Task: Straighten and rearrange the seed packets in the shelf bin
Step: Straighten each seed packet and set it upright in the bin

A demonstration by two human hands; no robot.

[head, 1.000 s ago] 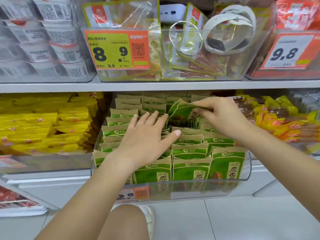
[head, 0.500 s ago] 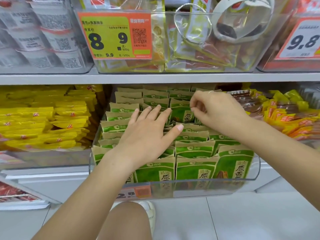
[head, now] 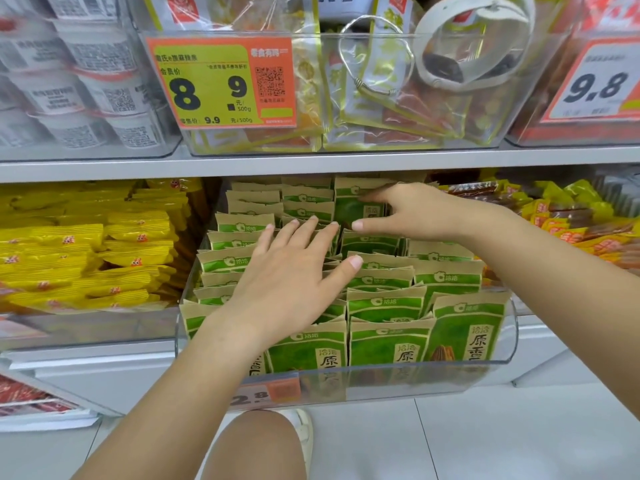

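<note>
In the clear shelf bin (head: 512, 344), the left hand (head: 287, 285) lay flat on light, crinkly green seed packets (head: 381, 303) while the right hand (head: 415, 211) pinched 1 packet (head: 353, 211) at 12 o'clock, likely best gripped by its stiff top edge.

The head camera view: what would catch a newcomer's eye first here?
Two bare hands over a clear bin packed with green seed packets: the left hand lies flat on the rows, the right hand pinches one packet at the back. Above hangs an orange and yellow price tag; yellow snack bags fill the neighbouring bin.
</note>
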